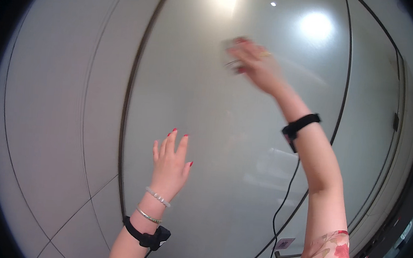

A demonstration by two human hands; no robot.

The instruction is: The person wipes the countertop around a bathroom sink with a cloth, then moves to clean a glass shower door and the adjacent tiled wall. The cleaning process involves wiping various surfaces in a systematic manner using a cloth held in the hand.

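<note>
Frosted glass panel (235, 131) | left hand (170, 162) flat | right hand (253, 60) presses pale cloth (230, 46)

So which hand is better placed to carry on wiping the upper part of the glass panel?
Right, probably. The right hand is already raised high on the glass panel with a pale, blurred cloth-like thing under its fingers. The left hand is lower, open-fingered and empty.

An office-like interior: large frosted glass panel (224, 145) in dark frame, pale tiled wall (57, 117).
</note>
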